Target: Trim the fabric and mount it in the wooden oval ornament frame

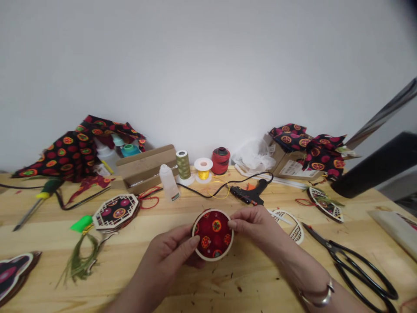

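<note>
Two hands point(172, 250) point(249, 222) hold one disc point(215, 237); three spools point(183, 167) point(203, 175) point(220, 161) behind.

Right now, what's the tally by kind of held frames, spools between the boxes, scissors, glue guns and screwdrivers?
Held frame: 1
Spools: 3 (green spool, yellow spool, red spool)
Scissors: 1
Glue gun: 1
Screwdriver: 1
Total: 7

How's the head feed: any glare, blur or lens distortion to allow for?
Head view, lighting: soft, brightest mid-wall, top-right corner dark. Head view, glare: a highlight on the metal bracelet. Head view, detail: the round frame's print reads clearly; the squeeze bottle's label doesn't. Head view, distortion: wide-angle stretch likely exaggerates the scissors.
</note>
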`<state>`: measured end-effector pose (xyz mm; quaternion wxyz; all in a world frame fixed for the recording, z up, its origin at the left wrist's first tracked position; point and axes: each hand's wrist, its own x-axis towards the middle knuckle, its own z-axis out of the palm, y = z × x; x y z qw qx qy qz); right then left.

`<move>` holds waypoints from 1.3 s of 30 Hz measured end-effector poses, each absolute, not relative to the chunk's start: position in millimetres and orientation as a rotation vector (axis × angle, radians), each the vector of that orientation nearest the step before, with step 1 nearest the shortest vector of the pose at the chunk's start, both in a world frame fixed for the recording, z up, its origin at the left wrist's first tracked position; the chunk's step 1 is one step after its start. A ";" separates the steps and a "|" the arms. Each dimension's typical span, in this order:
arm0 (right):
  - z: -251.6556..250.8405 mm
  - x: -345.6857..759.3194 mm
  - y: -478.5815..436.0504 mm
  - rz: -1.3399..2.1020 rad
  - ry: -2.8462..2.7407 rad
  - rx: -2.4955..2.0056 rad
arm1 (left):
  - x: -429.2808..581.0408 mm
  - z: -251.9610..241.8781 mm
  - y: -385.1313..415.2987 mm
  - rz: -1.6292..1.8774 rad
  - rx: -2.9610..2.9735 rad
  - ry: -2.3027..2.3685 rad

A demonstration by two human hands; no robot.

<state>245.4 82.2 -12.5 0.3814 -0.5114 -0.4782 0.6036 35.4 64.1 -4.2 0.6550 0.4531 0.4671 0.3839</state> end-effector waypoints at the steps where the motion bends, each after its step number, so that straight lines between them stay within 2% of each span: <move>1: -12.6 245.1 82.2 1.533 -1.221 -1.312 | 35.0 -4.2 64.3 0.869 1.028 1.056; 8: -9.2 242.8 80.6 1.529 -1.229 -1.314 | 30.7 -2.7 70.1 0.767 0.985 0.991; 39: -14.4 244.4 80.8 1.579 -1.214 -1.316 | 28.6 -11.1 72.9 0.728 0.814 0.882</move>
